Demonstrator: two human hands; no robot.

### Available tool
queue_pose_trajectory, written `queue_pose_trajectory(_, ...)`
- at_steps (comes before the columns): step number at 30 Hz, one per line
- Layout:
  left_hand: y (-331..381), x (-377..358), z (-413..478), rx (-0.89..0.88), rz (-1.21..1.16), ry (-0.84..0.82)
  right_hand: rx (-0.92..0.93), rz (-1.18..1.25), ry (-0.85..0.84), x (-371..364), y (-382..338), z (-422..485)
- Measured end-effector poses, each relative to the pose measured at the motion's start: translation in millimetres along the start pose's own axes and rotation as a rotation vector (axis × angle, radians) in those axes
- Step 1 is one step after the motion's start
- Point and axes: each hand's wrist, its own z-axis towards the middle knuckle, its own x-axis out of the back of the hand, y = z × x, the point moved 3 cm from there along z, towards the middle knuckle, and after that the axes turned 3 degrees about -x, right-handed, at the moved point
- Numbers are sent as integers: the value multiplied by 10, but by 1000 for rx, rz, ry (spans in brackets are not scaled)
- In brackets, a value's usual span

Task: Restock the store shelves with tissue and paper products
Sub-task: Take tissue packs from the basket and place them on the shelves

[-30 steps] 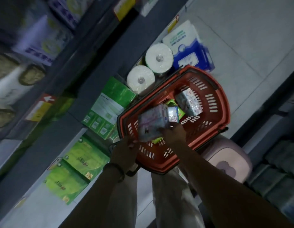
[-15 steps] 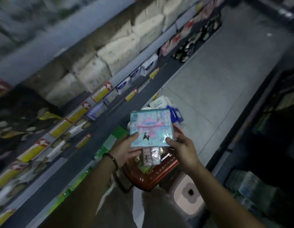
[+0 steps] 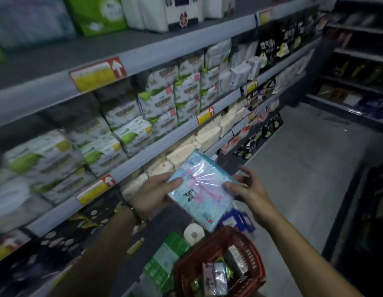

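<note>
- While the left hand point(image 3: 152, 194) grips it from 9 o'clock, thumb on top and fingers curled under, the light blue tissue pack point(image 3: 200, 189) sits tilted in the air in the middle of the view, close in front of the shelves point(image 3: 165, 143).
- The right hand point(image 3: 252, 196) is at 3 o'clock of the pack. Only its thumb touches the pack's edge. Its fingers are spread wide and straight, holding nothing.
- Half a second ago both hands gripped the pack, and it was flat and low over the red basket point(image 3: 207, 251). Now it is higher and turned at a slant, and the right fingers have let go.
- The pack shows a little black cartoon figure with pointed ears and a line of pink writing, too blurry to read.
- At 11 o'clock, cream packs point(image 3: 207, 138) fill the nearest shelf row.
- Yellow price tags point(image 3: 96, 76) on the shelf edges each show a white arrow on red. Their words are a blur.
- At 6 o'clock the basket holds small packs, with a white paper roll point(image 3: 193, 233) just beside its rim.
</note>
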Motion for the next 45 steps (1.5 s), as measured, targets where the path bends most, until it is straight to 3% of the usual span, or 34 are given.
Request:
queue_pose_trajectory(5,914,176,-111,-189,371,-75,133,-376,-310,-129,-1043,149)
queue_pose_trajectory(7,1233,145,-177,-246,440,-99,148,-407,-389,-261,-1298,146)
queue_pose_trajectory(9,1490,157,-249,-328,438,-3,193,-328,-407,-323,-1465,178)
queue_pose_trajectory(14,1592,355,-456,-368,321,83,190,134,-340,-393,-1668,228)
queue_pose_trajectory(17,1648,438,-546,-486,230,270,186,271,-368,-542,-1752,222)
queue_pose_trajectory(20,1998,575,-704,-653,249,370,278,142,-368,-667,-1964,154)
queue_pose_trajectory(23,2493,787,-945,-754,334,434,500,-93,-259,-783,-2376,51)
queue_pose_trajectory(27,3129,1081,-1237,-826,585,516,767,-279,-46,-1139,-3030,-175)
queue_pose_trajectory(31,3699,1523,-1272,-815,738,630,902,-409,-5,-1659,-3659,-298)
queue_pose_trajectory(38,4152,2409,-900,-692,760,759,750,-367,-117,-2586,-4390,223)
queue_pose_trajectory(45,3848,2865,-580,-628,907,1004,615,-322,-172,-3267,-4271,681)
